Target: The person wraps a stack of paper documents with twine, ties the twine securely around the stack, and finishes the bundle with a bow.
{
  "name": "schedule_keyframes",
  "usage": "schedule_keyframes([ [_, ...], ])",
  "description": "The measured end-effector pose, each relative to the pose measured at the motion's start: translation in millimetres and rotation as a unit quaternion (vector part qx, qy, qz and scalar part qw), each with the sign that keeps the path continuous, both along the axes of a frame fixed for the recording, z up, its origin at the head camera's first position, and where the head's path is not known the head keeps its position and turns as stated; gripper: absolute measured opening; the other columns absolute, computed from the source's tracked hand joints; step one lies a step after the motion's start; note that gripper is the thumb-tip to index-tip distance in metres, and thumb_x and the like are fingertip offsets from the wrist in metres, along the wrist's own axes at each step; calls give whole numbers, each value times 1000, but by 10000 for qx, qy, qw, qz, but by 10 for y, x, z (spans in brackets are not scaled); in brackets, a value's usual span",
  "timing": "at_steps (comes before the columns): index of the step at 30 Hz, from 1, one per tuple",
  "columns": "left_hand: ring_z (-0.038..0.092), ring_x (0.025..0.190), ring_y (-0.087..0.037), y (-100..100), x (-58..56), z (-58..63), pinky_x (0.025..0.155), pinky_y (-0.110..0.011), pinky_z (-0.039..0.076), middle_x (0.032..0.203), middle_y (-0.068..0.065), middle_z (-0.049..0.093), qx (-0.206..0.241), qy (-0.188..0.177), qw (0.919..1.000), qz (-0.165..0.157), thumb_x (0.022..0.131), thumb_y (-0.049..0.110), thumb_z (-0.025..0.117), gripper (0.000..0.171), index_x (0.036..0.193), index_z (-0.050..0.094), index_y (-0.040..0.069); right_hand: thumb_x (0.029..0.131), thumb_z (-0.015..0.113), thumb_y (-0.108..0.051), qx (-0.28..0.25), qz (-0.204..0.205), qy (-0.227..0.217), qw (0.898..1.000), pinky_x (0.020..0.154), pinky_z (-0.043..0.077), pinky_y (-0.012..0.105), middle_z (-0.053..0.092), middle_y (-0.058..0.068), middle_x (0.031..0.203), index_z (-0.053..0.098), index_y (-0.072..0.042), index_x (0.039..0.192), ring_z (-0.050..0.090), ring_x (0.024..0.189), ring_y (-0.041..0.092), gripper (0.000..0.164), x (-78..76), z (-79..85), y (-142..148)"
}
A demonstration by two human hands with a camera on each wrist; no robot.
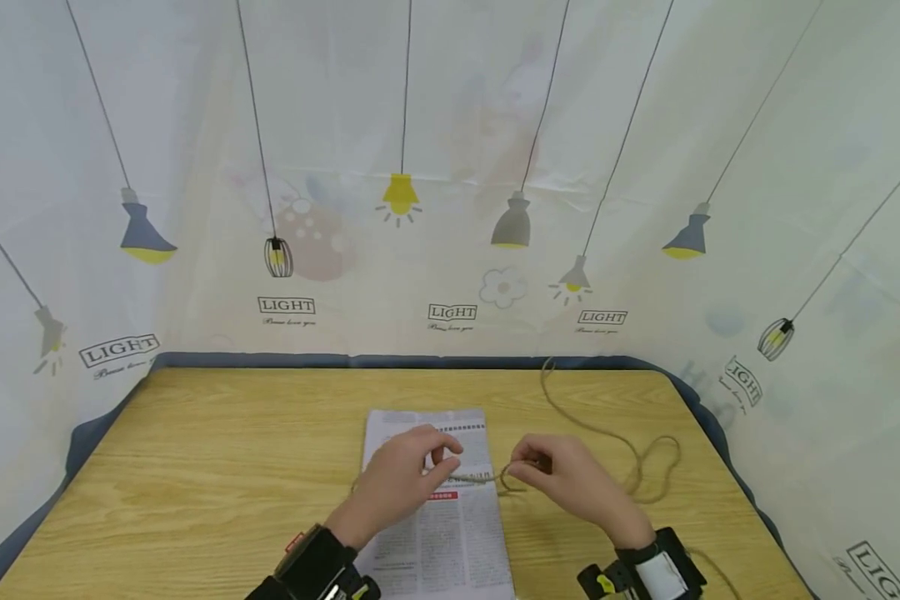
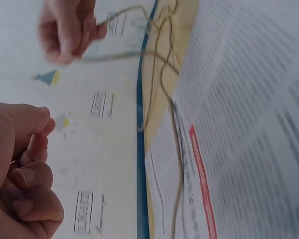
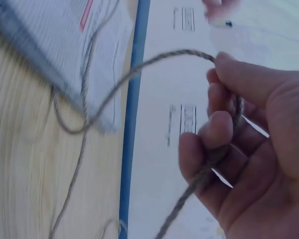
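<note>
- Twine [image 3: 184, 52], twisted and fibrous, crosses the flat rectangular newspaper [image 1: 457, 550] and curves loosely over the wood-grained worktop [image 1: 217, 450].
- Right grip [image 1: 570, 477] pinches the twine.
- Left grip [image 1: 401, 473] hovers above the newspaper, fingers loosely curled.

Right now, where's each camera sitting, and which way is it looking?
Head: on the head, looks forward and down at the newspaper, left hand and right hand.
Left wrist: worn there, faces newspaper and cord; left hand near, right hand beyond.
Right wrist: worn there, faces right hand gripping cord; left hand probably blurred above.
Wrist views share newspaper and cord.
</note>
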State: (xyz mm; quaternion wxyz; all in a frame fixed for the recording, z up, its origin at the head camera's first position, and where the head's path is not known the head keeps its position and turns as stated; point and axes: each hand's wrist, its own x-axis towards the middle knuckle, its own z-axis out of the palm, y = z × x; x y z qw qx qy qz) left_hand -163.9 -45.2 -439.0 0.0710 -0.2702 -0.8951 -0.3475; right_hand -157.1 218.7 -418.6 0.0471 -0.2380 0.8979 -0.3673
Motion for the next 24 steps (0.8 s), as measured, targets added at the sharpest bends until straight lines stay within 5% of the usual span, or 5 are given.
schedule_keyframes([
  [4,37,56,-1,198,-11,17,57,-18,34,77,13,51,-198,-169,9992,-290,95,32,64,16,108,70,24,94,64,-32,-104,-110,123,9998,58,45,22,64,-8,78,67,-22,91,51,61,1,11,-26,3,-130],
  [15,37,64,-3,451,7,-19,60,-19,32,76,10,49,-234,-180,9985,-469,94,34,64,9,94,68,25,92,65,-31,-346,-193,99,9992,58,46,22,66,-7,79,67,-22,90,51,61,1,9,-17,-38,-147],
  [19,35,61,-2,454,14,-52,58,-18,31,75,9,48,-100,-43,9995,-284,95,30,64,6,91,65,26,92,67,-27,-121,-416,364,9984,58,44,21,63,-8,76,66,-23,88,49,61,0,5,-8,-93,-49],
  [24,31,58,-3,371,-2,-103,58,-20,28,75,5,52,118,61,9999,44,94,28,66,7,89,61,26,92,68,-22,543,-1224,718,9884,58,41,21,60,-11,72,67,-23,87,48,62,1,5,-10,-213,281],
])
